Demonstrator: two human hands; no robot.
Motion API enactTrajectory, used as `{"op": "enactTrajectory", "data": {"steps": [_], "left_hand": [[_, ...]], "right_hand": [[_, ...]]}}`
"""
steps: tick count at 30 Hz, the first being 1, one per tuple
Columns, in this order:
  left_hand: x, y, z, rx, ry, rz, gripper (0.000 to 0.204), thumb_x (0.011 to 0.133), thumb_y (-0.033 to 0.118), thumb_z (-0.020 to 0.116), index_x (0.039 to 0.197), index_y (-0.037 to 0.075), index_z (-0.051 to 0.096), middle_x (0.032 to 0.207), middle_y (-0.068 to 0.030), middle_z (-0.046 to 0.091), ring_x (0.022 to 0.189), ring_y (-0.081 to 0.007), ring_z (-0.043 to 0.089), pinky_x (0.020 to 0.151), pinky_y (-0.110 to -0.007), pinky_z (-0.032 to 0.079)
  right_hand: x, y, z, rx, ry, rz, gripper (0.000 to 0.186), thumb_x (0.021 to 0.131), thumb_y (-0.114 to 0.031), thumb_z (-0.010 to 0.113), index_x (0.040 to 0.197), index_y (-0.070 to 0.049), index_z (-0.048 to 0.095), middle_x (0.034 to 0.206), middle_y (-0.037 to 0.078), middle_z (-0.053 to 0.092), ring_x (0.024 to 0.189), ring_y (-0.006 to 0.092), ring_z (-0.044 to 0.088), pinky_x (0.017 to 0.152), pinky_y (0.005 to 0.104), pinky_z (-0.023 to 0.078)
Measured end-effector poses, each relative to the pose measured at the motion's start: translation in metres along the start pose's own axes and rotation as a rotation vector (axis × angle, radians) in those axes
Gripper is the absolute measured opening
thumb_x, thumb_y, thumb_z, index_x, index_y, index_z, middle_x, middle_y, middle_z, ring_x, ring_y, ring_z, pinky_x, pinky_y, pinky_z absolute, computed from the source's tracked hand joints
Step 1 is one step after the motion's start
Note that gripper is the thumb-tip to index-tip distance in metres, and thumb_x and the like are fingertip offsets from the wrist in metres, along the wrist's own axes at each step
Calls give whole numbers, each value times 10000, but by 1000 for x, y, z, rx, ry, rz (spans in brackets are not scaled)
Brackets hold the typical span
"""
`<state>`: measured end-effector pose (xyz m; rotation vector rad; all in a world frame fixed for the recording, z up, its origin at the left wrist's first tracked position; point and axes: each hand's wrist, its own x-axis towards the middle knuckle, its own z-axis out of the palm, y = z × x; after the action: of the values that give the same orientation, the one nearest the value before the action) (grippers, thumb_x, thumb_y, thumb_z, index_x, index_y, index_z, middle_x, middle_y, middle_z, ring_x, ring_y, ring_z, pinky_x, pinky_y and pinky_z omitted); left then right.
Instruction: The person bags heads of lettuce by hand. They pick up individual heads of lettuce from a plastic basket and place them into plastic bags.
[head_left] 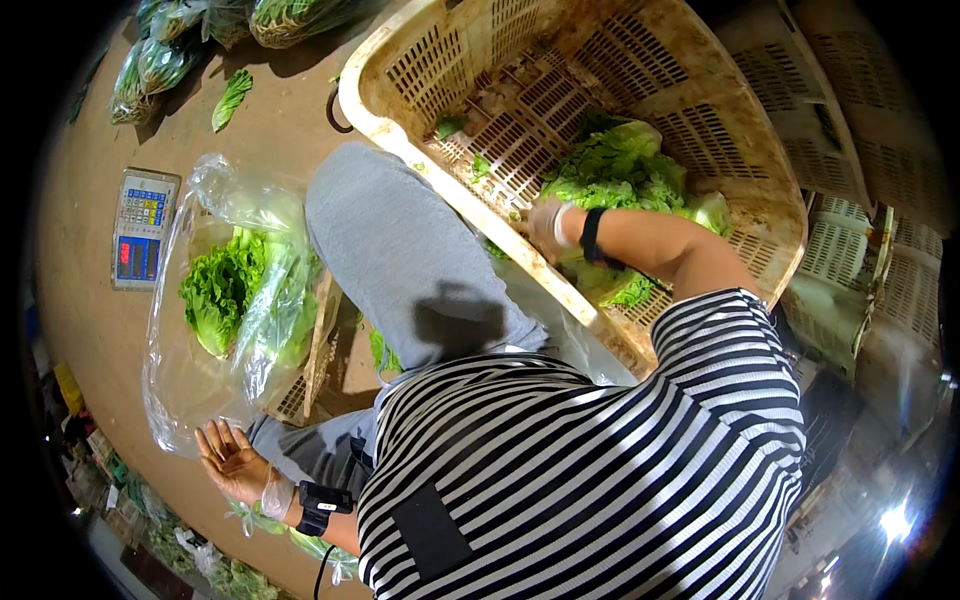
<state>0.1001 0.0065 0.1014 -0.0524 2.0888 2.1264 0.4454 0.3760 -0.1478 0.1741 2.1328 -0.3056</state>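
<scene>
My left hand (pixel 232 462) is open beside the lower edge of a clear plastic bag (pixel 272 325); its palm faces up and its fingers are apart. Leafy green lettuce (pixel 215 300) lies inside that bag. To the right, my right hand (pixel 548 225), in a thin pale glove, reaches into a large, dirty cream plastic crate (pixel 385 125). It is close to the crate's near wall, beside a pile of lettuce heads (pixel 620 170). Its fingers point down and are mostly hidden, so I cannot tell whether they grip anything. Both wrists wear black straps.
A digital scale (pixel 146 230) with a lit display lies left of the bag. Bagged green vegetables (pixel 165 65) and one loose leaf (pixel 232 100) are on the floor at the upper left. More slatted crates (pixel 835 245) stand at the right. My grey-trousered knee (pixel 400 240) lies between bag and crate.
</scene>
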Motion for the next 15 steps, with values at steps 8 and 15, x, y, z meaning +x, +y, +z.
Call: {"op": "enactTrajectory", "data": {"steps": [8, 15], "left_hand": [[3, -16, -18, 97, -86, -45, 508, 931, 379, 421, 1308, 40, 442, 1219, -122, 538, 1099, -207, 517, 888, -318, 420], [-16, -25, 39, 56, -222, -67, 536, 907, 430, 450, 1301, 67, 461, 1227, -113, 543, 1104, -217, 512, 949, -355, 366]], "right_hand": [[-69, -1, -1, 232, 46, 97, 503, 695, -179, 699, 1173, -115, 557, 1226, 121, 538, 1149, 293, 480, 996, 524, 360], [-175, 69, -59, 1714, 1168, -172, 514, 778, -111, 610, 1263, -46, 453, 1209, 100, 546, 1105, 202, 526, 972, 325, 402]]}}
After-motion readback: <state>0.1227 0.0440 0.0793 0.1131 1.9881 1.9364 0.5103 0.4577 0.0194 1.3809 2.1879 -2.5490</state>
